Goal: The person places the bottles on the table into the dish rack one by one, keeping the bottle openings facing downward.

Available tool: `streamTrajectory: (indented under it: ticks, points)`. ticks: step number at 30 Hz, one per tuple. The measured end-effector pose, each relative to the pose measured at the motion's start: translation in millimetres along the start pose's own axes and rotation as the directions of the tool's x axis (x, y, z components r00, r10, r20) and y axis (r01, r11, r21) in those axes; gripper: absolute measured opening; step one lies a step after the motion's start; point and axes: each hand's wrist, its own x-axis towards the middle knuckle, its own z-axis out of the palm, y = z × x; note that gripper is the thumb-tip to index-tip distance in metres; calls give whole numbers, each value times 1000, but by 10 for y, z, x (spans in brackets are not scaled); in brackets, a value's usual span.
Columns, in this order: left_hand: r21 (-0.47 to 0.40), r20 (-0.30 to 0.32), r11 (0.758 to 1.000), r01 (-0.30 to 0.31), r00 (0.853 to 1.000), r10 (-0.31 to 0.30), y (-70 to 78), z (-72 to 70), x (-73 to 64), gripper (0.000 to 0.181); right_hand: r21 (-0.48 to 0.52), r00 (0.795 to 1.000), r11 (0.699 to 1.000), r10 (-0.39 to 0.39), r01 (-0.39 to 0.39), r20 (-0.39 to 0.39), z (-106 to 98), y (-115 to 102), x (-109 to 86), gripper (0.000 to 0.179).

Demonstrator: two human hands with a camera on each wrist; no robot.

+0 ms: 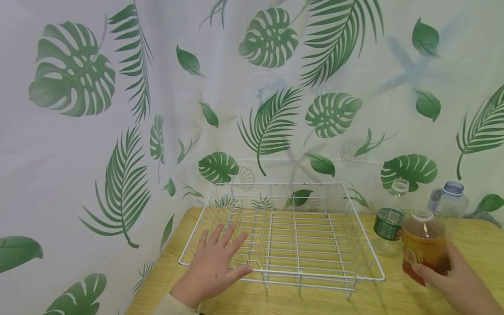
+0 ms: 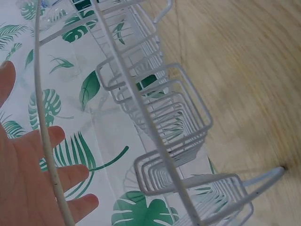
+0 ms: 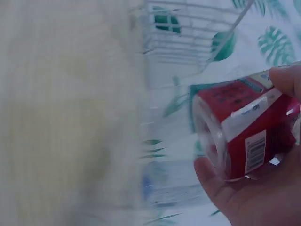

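My right hand (image 1: pixel 458 280) grips a clear plastic bottle with a red-orange label (image 1: pixel 424 245), thumb across its front and neck upward. In the right wrist view, the bottle's base and the barcode on its red label (image 3: pixel 256 150) show, with my fingers around the lower part. A white wire dish rack (image 1: pixel 323 276) stands left of that bottle. Over the rack's front left corner is my left hand (image 1: pixel 214 267), fingers spread and straight, holding nothing. From the left wrist, the fingers of that hand (image 2: pixel 28 179) appear behind the rack's rim wire.
Just behind the held bottle stand a capless clear bottle with a green label (image 1: pixel 389 223) and a clear bottle with a blue neck (image 1: pixel 453 203). Leaf-patterned sheeting (image 1: pixel 220 131) hangs along the back and left of the wood-grain table (image 1: pixel 378 302).
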Motion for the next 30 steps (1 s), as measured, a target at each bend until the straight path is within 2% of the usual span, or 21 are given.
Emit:
streamTrajectory:
  ticks: [5,8,10,13,16,20,21,22,24,27,30]
  points:
    - [-51,-30,998,-28,999,26,66,-35,41,85,-79,988,988,-139,133,-70,-23,-321,-129,102]
    - [-97,-52,994,-45,998,40,140,-60,58,84,-137,958,963,-249,231,-140,2,-564,-233,97]
    - [-128,-80,990,-60,996,50,208,-85,72,84,-172,924,937,-335,305,-186,34,-744,-285,88]
    - [-169,-160,980,-107,984,80,329,-142,110,84,-229,859,884,-456,407,-234,95,-1004,-354,81]
    - [-197,-270,963,-183,955,126,470,-222,162,84,-308,808,832,-537,461,-241,170,-1240,-402,83]
    - [-186,-376,950,-252,911,168,670,-345,213,86,-426,732,750,-634,506,-247,294,-1491,-453,88]
    - [-171,-388,951,-258,905,176,721,-373,223,88,-453,705,723,-664,521,-248,327,-1542,-466,88]
    - [-153,-394,953,-260,901,182,770,-401,230,90,-474,687,702,-685,532,-242,358,-1592,-480,88]
    - [-112,-396,960,-258,897,195,863,-448,242,94,-504,637,651,-735,567,-233,420,-1674,-510,85]
    - [-53,-379,966,-254,900,216,963,-488,247,96,-546,564,569,-801,616,-198,517,-1755,-522,82]
    - [-14,-374,962,-273,894,248,1019,-483,240,95,-562,513,504,-844,656,-157,598,-1787,-536,78]
